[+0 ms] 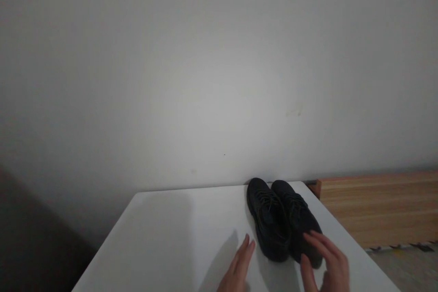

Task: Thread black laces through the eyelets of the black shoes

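Two black lace-up shoes stand side by side at the right of a white tabletop, toes toward the wall. Just left of the heel of the left shoe (268, 221) is my left hand (237, 267), its fingers stretched out and holding nothing. My right hand (325, 262) is over the heel end of the right shoe (297, 214), thumb and fingers apart and curved. Its fingers overlap part of that shoe in the view; whether they touch it I cannot tell.
The white tabletop (160, 237) reaches back to a plain pale wall (219, 77). Beyond its right edge is a wooden panel (379, 210), with floor (407, 267) below it. A dark shadowed area lies at the lower left.
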{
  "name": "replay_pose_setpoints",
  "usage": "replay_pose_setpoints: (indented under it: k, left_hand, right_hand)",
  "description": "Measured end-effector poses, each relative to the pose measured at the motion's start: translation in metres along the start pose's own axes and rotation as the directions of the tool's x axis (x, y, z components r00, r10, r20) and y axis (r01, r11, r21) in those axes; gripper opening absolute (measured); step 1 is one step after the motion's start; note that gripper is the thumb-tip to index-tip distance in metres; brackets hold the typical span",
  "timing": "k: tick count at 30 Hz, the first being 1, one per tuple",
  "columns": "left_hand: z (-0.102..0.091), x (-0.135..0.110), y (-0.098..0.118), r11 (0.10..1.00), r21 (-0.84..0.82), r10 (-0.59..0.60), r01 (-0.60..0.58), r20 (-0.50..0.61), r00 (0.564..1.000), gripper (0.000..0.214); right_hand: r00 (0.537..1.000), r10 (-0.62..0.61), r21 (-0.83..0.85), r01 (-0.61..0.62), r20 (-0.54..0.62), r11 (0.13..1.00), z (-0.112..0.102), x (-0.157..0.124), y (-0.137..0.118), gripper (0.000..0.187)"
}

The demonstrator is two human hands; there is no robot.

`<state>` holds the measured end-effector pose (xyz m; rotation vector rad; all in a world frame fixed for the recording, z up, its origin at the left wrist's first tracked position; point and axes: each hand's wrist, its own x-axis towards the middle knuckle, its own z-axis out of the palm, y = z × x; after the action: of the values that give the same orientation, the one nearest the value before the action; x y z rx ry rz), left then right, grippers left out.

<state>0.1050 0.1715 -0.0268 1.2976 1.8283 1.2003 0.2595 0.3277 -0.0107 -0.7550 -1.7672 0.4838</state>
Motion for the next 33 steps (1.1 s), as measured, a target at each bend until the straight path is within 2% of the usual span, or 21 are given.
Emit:
replay_pose_setpoints:
  k: [2,4,6,8,11,14,18,22,25,27,29,30,31,32,33]
  left_hand:
    - [0.002,0.029,0.022,1.000,-0.026,0.008,-0.007,0.048,0.999,0.118]
    - [0.006,0.055,0.039,0.999,-0.043,0.010,-0.008,0.064,0.998,0.126]
    - [0.014,0.074,0.049,1.000,-0.031,-0.004,0.005,0.039,0.999,0.118]
    - [0.025,0.084,0.051,1.000,-0.003,-0.028,0.028,-0.032,0.999,0.099]
    - [0.043,0.089,0.048,0.999,0.028,-0.042,0.046,-0.134,0.990,0.067]
    - [0.056,0.090,0.046,0.998,0.045,-0.044,0.052,-0.168,0.985,0.051]
    - [0.063,0.092,0.048,0.997,0.056,-0.042,0.053,-0.177,0.983,0.048]
    - [0.065,0.094,0.042,0.997,0.062,-0.037,0.046,-0.137,0.990,0.049]
    - [0.066,0.093,0.033,0.998,0.056,-0.024,0.030,-0.101,0.995,0.060]
    - [0.061,0.091,0.032,0.999,0.041,-0.001,0.004,-0.088,0.996,0.080]
    - [0.045,0.085,0.042,0.999,0.033,0.041,-0.038,-0.088,0.995,0.090]
    - [0.033,0.079,0.052,0.997,0.033,0.079,-0.076,-0.086,0.993,0.086]
    - [0.019,0.072,0.063,0.990,0.043,0.139,-0.136,-0.077,0.987,0.073]
    - [0.002,0.063,0.076,0.968,0.051,0.246,-0.244,-0.045,0.968,0.051]
    - [-0.015,0.052,0.088,0.929,0.045,0.369,-0.368,-0.028,0.929,0.033]
  right_hand:
    - [0.996,0.090,-0.078,-0.090,-0.010,0.993,0.002,0.004,0.022,0.063]
    - [0.983,0.182,-0.051,-0.180,0.034,0.982,0.004,0.005,0.046,0.074]
    - [0.953,0.262,0.038,-0.270,0.153,0.962,0.004,0.006,0.064,0.074]
    - [0.922,0.302,0.108,-0.335,0.244,0.936,0.004,0.009,0.074,0.069]
    - [0.908,0.317,0.160,-0.368,0.274,0.916,0.001,0.018,0.082,0.061]
    - [0.907,0.299,0.175,-0.359,0.296,0.917,-0.003,0.028,0.093,0.061]
    - [0.908,0.276,0.151,-0.335,0.315,0.930,-0.006,0.031,0.109,0.063]
    - [0.894,0.311,0.119,-0.364,0.321,0.924,-0.007,0.026,0.119,0.065]
    - [0.891,0.308,0.129,-0.367,0.332,0.921,-0.005,0.025,0.124,0.068]
    - [0.898,0.301,0.140,-0.360,0.321,0.922,-0.003,0.025,0.125,0.073]
    - [0.904,0.308,0.130,-0.358,0.296,0.925,-0.004,0.026,0.123,0.082]
    - [0.917,0.301,0.111,-0.339,0.262,0.934,-0.005,0.025,0.122,0.086]
    - [0.934,0.286,0.081,-0.309,0.213,0.948,-0.008,0.023,0.119,0.089]
    - [0.951,0.263,0.047,-0.273,0.160,0.961,-0.010,0.021,0.117,0.089]
    - [0.967,0.230,0.017,-0.234,0.113,0.972,-0.013,0.018,0.114,0.087]
